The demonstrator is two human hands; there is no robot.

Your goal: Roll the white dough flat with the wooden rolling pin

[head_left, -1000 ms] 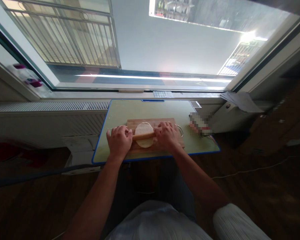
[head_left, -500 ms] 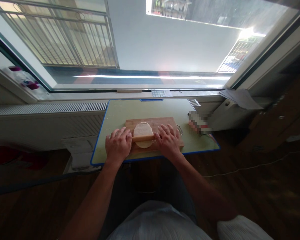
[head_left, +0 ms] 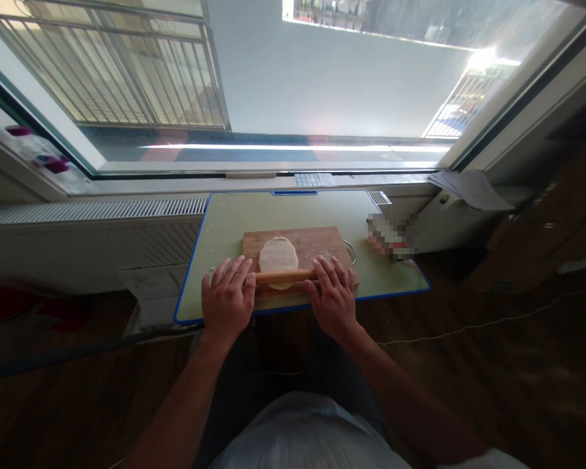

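A wooden rolling pin (head_left: 284, 277) lies across the near part of a flat, round piece of dough (head_left: 278, 255). My left hand (head_left: 228, 293) is closed over the pin's left end, and my right hand (head_left: 333, 293) is closed over its right end. Both palms hide the pin's tips. Under the dough is a wooden cutting board (head_left: 317, 238) with a metal handle (head_left: 350, 252) on its right side. Specks of flour show on the board right of the dough.
The board rests on a small greenish table (head_left: 224, 220) with a blue edge. At the table's right lies a blurred-out item (head_left: 390, 238). Behind stand a radiator (head_left: 92, 210) and a window sill holding a bottle (head_left: 38, 151) and papers (head_left: 471, 189).
Both hands have drawn the rolling pin toward me, from the dough's middle to its near edge. The right hand has shifted slightly along the pin to the right.
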